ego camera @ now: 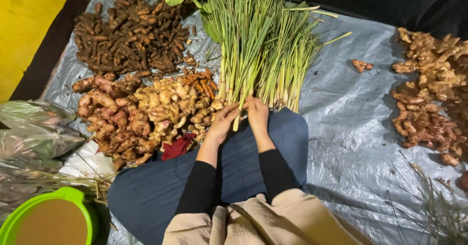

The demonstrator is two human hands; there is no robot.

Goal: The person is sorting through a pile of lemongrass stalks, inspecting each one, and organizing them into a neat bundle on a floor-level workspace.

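I sit on a grey plastic sheet [351, 118] with my knee in blue jeans in front of me. A big fan of green lemongrass stalks [258, 45] lies ahead, pale root ends toward me. My left hand [223, 122] and my right hand [257, 114] meet at those root ends. Together they grip one lemongrass stalk [238, 116] at its base, the left from the left side, the right from above.
Left of the lemongrass lie piles of ginger and galangal roots [141, 113], orange turmeric [201, 85] and dark small rhizomes [129, 33]. Another ginger pile [429, 89] sits at the right edge. A green-rimmed bowl [46, 218] and clear plastic bags [34, 133] are at my left.
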